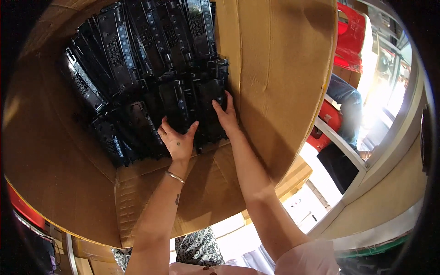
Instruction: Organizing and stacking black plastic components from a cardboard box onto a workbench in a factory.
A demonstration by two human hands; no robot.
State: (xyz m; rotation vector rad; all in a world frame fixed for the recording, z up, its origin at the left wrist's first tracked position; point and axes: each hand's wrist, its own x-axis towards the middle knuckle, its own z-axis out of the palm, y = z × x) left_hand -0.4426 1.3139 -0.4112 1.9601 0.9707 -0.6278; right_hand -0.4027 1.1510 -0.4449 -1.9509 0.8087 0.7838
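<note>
Long black moulded plastic parts, with ridges and rows of round bluish spots, stand packed in a deep cardboard box. My left hand is over the near row, its thumb and fingers spread wide at the lower end of one black plastic part. Its fingers are not closed round anything I can see. Against the right wall of the box, my right hand grips the edge of another black plastic part. The thumb lies on the face; some fingers are hidden along its side.
Behind the near row, more black parts lean side by side in a far row. The box's right flap rises beside my right arm. Outside are red plastic containers, a white metal frame and another person's jeans-clad leg.
</note>
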